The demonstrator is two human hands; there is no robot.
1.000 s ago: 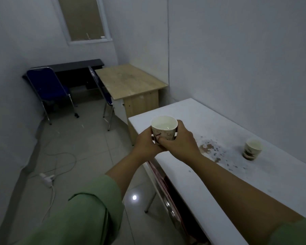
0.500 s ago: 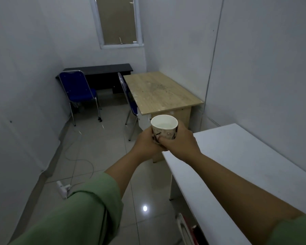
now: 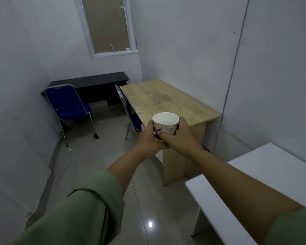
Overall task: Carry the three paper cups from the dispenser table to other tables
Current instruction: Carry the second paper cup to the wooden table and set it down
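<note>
Paper, white with dark printed marks, the cup (image 3: 165,127) sits upright between both hands, held in the air just in front of the near end of the wooden counter (image 3: 168,101). The left hand (image 3: 147,139) wraps its left side and the right hand (image 3: 181,137) its right side, fingers curled closed around the wall and meeting at the front. Inside, the cup looks pale; whether it holds liquid cannot be told.

Beyond the cup, the wooden counter stands against the right wall, its top speckled with dark spots. A blue chair (image 3: 129,110) is tucked at its left edge. Farther left stands a second blue chair (image 3: 69,105), in front of a black counter (image 3: 88,81) along the far wall, under a window (image 3: 109,25). At near right, the corner of a white counter (image 3: 265,167) lies under the right forearm. Glossy floor tiles (image 3: 99,152) stretch between the hands and the chairs. Green sleeves (image 3: 88,206) cover both upper arms.
</note>
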